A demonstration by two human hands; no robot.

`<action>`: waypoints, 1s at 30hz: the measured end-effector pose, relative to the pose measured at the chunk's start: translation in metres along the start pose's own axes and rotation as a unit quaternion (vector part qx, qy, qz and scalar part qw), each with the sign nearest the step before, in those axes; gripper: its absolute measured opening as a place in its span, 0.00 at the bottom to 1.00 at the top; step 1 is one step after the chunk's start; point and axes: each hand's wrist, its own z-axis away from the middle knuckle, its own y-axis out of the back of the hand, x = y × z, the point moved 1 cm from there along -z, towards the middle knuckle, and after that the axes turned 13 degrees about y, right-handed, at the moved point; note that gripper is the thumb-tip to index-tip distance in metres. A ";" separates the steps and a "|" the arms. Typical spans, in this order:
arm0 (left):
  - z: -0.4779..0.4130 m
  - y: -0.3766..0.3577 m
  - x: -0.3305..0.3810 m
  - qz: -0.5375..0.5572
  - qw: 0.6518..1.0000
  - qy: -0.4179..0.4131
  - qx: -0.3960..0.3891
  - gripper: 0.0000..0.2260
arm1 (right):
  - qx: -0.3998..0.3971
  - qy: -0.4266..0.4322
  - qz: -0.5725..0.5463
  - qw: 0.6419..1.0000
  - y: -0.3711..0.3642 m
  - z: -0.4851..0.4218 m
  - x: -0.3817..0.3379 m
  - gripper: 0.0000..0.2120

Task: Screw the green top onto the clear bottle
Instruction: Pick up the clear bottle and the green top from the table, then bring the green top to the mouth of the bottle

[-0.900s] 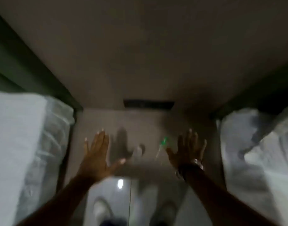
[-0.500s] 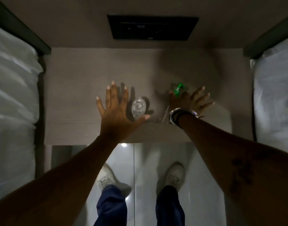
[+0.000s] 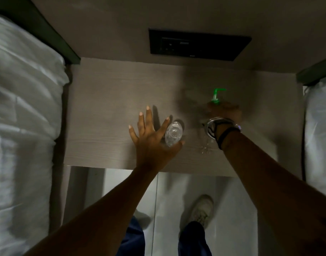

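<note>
Gripping green top (image 3: 216, 96), right hand (image 3: 225, 113).

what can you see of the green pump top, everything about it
The green plastic pump top shows a bent nozzle at its far end, a pale stem and a green collar. It looks like plastic. It pokes out beyond the fingers of the right hand, which is closed over its collar end; whether it is lifted off the grey wood-grain table cannot be told. A thin clear tube seems to trail toward the person. It is not on the clear bottle.
</note>
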 end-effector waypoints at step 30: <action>0.016 -0.004 0.001 0.130 0.991 0.018 0.012 0.28 | -0.007 0.328 -0.372 0.869 0.026 0.126 -0.040 0.16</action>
